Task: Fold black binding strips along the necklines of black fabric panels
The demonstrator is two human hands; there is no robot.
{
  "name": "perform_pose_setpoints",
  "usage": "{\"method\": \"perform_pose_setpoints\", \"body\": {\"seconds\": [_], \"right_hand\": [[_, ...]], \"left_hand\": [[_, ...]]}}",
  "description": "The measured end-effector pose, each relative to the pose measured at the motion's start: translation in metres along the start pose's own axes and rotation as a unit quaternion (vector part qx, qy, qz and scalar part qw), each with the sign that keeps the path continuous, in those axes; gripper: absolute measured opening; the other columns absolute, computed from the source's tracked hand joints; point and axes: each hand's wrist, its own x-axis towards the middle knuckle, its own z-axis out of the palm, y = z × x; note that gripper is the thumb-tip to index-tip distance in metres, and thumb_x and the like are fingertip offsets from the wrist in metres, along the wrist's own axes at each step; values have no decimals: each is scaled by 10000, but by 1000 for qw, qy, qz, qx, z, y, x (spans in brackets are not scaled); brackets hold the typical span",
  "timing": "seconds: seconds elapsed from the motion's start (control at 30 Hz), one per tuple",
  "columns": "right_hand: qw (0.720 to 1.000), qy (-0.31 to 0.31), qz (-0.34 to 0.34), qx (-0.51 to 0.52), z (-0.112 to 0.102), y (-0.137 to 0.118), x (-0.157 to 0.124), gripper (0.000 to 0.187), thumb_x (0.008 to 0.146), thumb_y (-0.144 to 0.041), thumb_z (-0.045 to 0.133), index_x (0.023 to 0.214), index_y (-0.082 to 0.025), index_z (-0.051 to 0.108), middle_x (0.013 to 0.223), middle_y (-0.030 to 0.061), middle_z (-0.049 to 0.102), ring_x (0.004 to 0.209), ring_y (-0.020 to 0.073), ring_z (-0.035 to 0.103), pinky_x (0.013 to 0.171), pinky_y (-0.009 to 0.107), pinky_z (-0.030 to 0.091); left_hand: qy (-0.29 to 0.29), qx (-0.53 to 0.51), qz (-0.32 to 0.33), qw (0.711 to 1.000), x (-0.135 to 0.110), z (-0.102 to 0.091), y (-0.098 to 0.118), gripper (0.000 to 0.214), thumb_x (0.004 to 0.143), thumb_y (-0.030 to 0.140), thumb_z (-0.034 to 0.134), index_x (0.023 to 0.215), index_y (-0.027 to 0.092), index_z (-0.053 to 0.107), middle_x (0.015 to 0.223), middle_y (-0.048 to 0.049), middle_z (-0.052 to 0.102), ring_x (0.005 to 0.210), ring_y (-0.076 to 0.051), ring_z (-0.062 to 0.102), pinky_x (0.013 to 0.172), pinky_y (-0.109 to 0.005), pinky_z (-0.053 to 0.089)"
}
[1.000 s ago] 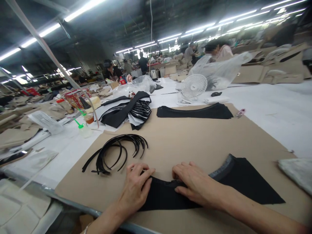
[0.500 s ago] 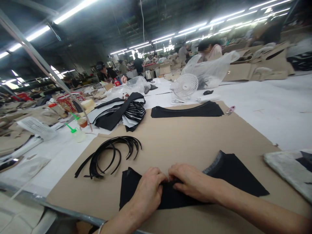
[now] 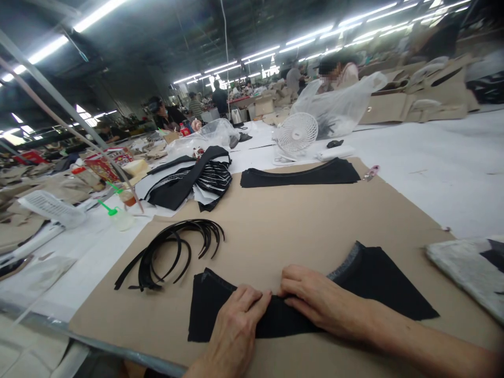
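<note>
A curved piece of black fabric (image 3: pixel 388 286) lies flat before me, its concave edge facing away and showing a grey strip along its right part. My left hand (image 3: pixel 235 323) presses on that curved edge near the middle, thumb and fingers close together on the cloth. Just right of it, my right hand (image 3: pixel 318 299) has its fingers curled over the same edge, pinching it. The fingers hide part of the edge. A bundle of thin black curved strips (image 3: pixel 151 262) rests to the left of the fabric.
Brown board (image 3: pixel 299 220) covers the white table. At its far side lies a stack of black curved pieces (image 3: pixel 299 176). Striped black cloth (image 3: pixel 212 181), green-capped bottles (image 3: pixel 122 219), a white fan (image 3: pixel 297 134) and a clear plastic bag (image 3: pixel 342 105) stand around. A pale pad (image 3: pixel 460 268) lies right.
My left hand has opened out from a tight pinch and lies flatter on the edge. My right hand has shifted slightly right, widening the gap between the hands.
</note>
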Motion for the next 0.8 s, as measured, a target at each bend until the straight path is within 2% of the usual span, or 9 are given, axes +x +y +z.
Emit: {"method": "perform_pose_setpoints", "body": {"seconds": [0.27,0.4,0.47,0.6,0.73,0.8], "right_hand": [[997,-1,-41,-71,-5,3,-10,210,975,-144,383,876,-183,564,912,41,562,840,160,502,779,289,400],[994,-10,-45,-99,-7,8,-17,185,955,-117,401,868,-183,550,908,41,560,845,164,500,790,293,392],[994,-10,-46,-103,-8,10,-21,168,938,-104,417,864,-184,544,906,38,557,846,164,496,795,292,390],[993,-5,-55,-101,-11,15,-28,157,914,-86,428,886,-182,548,909,41,553,848,162,488,800,291,388],[994,-8,-53,-96,-15,19,-33,151,915,-86,425,896,-184,539,922,42,553,849,164,484,791,292,386],[994,-9,-50,-93,-17,20,-35,152,919,-87,418,890,-184,532,925,44,551,852,166,485,797,295,386]], "left_hand": [[13,29,33,999,0,2,0,389,985,183,330,1310,178,543,972,-96,601,873,-194,552,748,-319,551],[32,54,34,997,-1,4,-2,418,957,88,325,1258,224,581,1142,-109,575,1041,-201,544,843,-331,538],[17,42,42,998,-1,3,-3,409,949,88,337,1256,214,577,1158,-111,575,1068,-208,538,879,-352,523],[-42,-12,60,997,1,1,-3,418,954,105,314,1317,166,512,1040,-104,616,921,-204,549,816,-356,524],[-74,-4,54,996,4,0,-4,504,938,73,291,1414,191,409,1009,-93,613,880,-211,520,794,-368,514],[-87,0,52,995,4,1,-4,502,941,91,317,1416,225,412,973,-80,601,864,-211,510,780,-362,509]]}}
